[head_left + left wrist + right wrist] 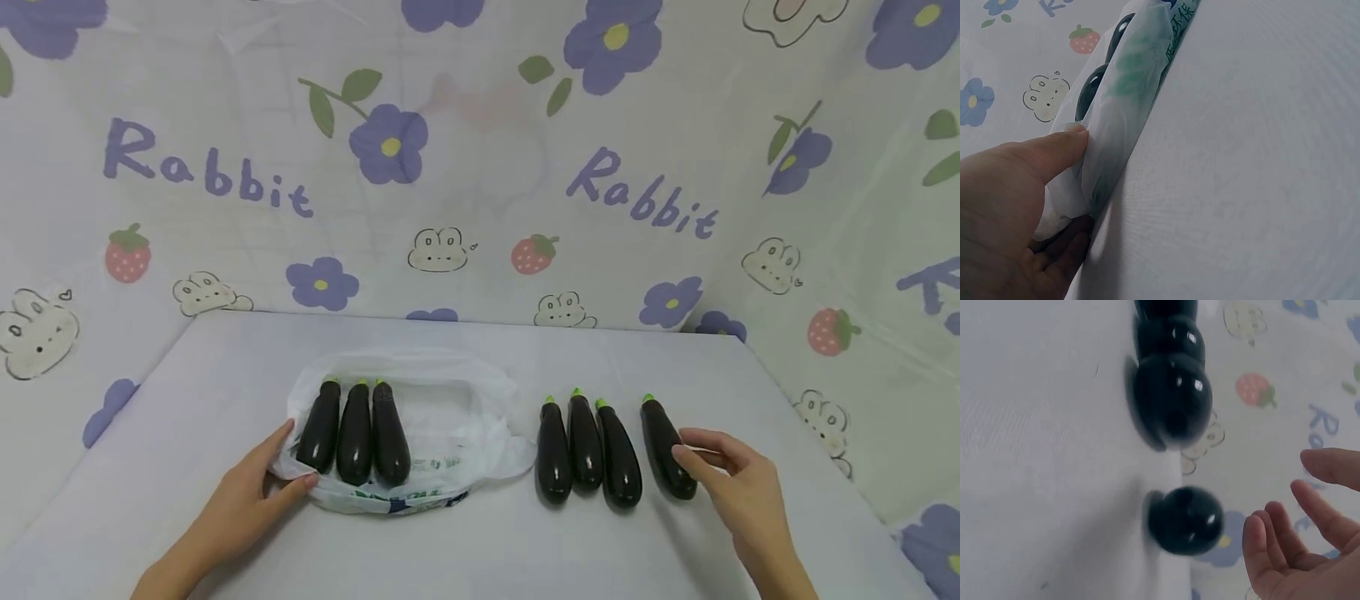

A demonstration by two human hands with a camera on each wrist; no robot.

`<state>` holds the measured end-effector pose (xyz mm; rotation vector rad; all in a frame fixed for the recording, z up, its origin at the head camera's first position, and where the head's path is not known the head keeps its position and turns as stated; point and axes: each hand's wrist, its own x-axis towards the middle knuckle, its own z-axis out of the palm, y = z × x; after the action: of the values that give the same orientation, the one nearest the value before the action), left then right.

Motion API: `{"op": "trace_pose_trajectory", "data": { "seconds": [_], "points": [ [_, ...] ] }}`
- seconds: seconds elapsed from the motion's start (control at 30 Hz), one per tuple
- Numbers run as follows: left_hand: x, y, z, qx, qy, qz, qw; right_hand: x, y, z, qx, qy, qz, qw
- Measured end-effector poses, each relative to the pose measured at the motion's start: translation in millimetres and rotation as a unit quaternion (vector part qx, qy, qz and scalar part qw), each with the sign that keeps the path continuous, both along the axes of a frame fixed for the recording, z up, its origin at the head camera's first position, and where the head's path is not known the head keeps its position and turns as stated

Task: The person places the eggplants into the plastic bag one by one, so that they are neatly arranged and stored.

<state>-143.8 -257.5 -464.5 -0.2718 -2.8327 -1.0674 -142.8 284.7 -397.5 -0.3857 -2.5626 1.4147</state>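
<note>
A white plastic bag lies spread on the table with three dark eggplants side by side at its left end. My left hand grips the bag's left edge; in the left wrist view its thumb presses the plastic and other fingers curl below. To the bag's right, three more eggplants lie close together, green stem ends pointing away. A single eggplant lies apart, further right. My right hand hovers beside it. The right wrist view shows this hand's thumb and fingers spread, with a gap to the eggplant.
Everything lies on a white table. A white cloth printed with flowers, rabbits and strawberries hangs behind the table and along its sides. Green printing shows on the bag's near side.
</note>
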Motion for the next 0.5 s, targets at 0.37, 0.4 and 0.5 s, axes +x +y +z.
{"op": "trace_pose_trajectory", "data": {
  "seconds": [0.37,0.4,0.5],
  "points": [
    [0.5,-0.5,-1.6,-0.006,0.007,0.000,1.0000,-6.4,22.5,-16.6,-0.070,-0.051,-0.059,0.9945],
    [0.6,-0.9,-1.2,-0.006,0.006,0.000,1.0000,-7.0,23.8,-17.6,-0.071,-0.049,-0.062,0.9943],
    [0.8,-2.0,0.3,-0.003,0.002,0.000,1.0000,-8.6,26.8,-21.1,-0.070,-0.052,-0.061,0.9943]
  ]
}}
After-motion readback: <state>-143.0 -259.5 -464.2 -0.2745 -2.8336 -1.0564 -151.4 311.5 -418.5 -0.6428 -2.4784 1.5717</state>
